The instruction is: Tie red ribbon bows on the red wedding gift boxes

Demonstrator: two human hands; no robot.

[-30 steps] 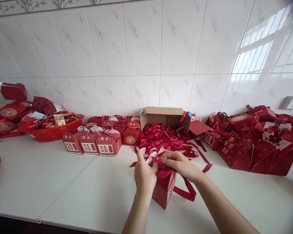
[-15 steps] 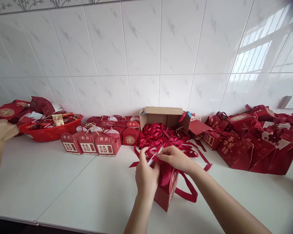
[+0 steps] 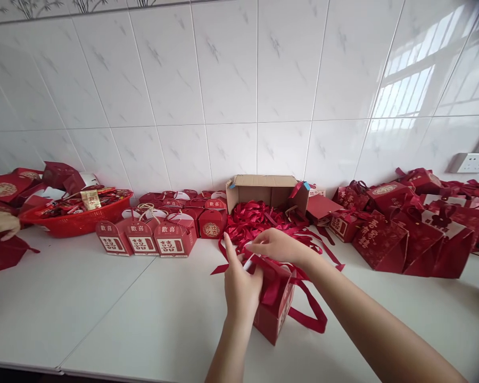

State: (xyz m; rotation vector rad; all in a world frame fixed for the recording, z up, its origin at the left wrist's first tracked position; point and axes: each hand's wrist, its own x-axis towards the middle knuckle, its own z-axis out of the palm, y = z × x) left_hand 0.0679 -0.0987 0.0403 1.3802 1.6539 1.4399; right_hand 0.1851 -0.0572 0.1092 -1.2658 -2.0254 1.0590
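A small red gift box (image 3: 268, 318) with pale printed characters stands on the table in front of me. My left hand (image 3: 241, 290) is closed around its top, thumb on the near side and index finger pointing up. Dark red ribbon (image 3: 270, 287) drapes over the box, with a loop hanging off its right side. My right hand (image 3: 279, 246) reaches over the box top, its fingers pinched together on the ribbon. The fingertips partly hide the spot where ribbon and box top meet.
Behind my hands, a cardboard box (image 3: 263, 183) spills tangled ribbon (image 3: 255, 213). Finished-looking red boxes (image 3: 139, 239) stand left of it. Farther left are a red basket (image 3: 77, 221) of wrapped sweets and another person's hand (image 3: 0, 226) over a red box. Red bags (image 3: 379, 242) stand at right.
My left index finger has straightened upward, and my right hand has shifted slightly left over the box top. At far left, the other person's hand moved down and a dark red box appeared under it.
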